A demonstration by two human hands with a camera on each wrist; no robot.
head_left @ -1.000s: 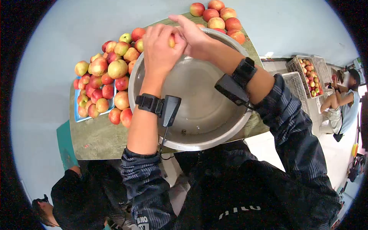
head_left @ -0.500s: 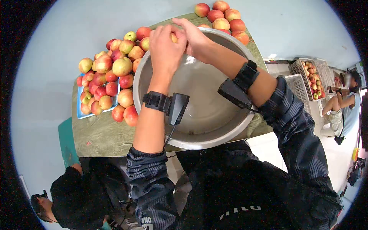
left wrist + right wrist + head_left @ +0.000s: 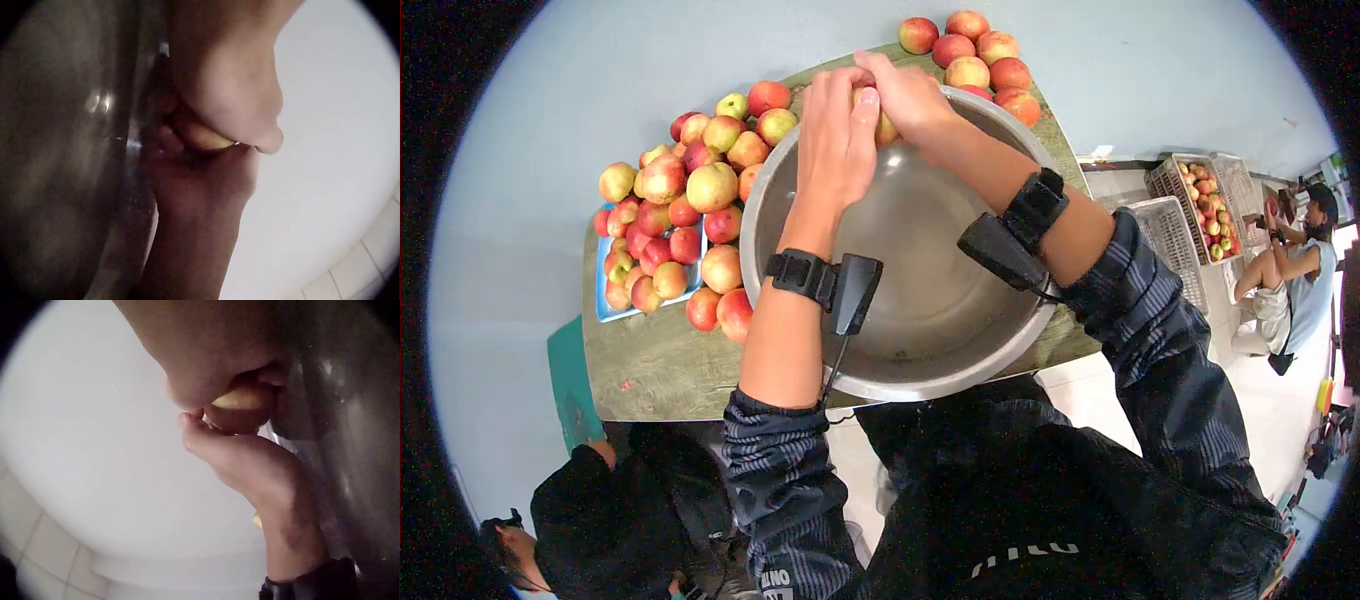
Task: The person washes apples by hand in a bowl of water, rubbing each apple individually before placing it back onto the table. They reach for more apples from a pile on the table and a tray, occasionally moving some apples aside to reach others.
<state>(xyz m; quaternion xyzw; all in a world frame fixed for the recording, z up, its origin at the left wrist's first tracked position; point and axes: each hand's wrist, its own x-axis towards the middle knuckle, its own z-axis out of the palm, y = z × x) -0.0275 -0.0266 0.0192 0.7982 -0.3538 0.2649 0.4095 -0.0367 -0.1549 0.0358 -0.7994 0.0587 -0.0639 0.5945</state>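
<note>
Both hands meet around one red-yellow fruit [image 3: 885, 128] over the far rim of a large metal basin [image 3: 753, 250] with water in it. My left hand [image 3: 835, 140] grips the fruit from the left, its thumb along the near side. Curled over it from the right is my right hand [image 3: 912, 100]. In the left wrist view the fruit [image 3: 203, 136] shows between the two palms, and in the right wrist view the same fruit [image 3: 240, 407] is partly covered by fingers.
Many similar fruits [image 3: 711, 187] lie left of the basin, some on a blue tray [image 3: 606, 305]. More fruits [image 3: 967, 72] sit at the table's far right corner. Crates [image 3: 1170, 235] stand on the floor at right, near a seated person [image 3: 1305, 265]. Another person [image 3: 630, 520] is at lower left.
The hands have turned around the fruit, and more of it shows between them now. My left thumb has shifted upright along it. The head view has moved slightly.
</note>
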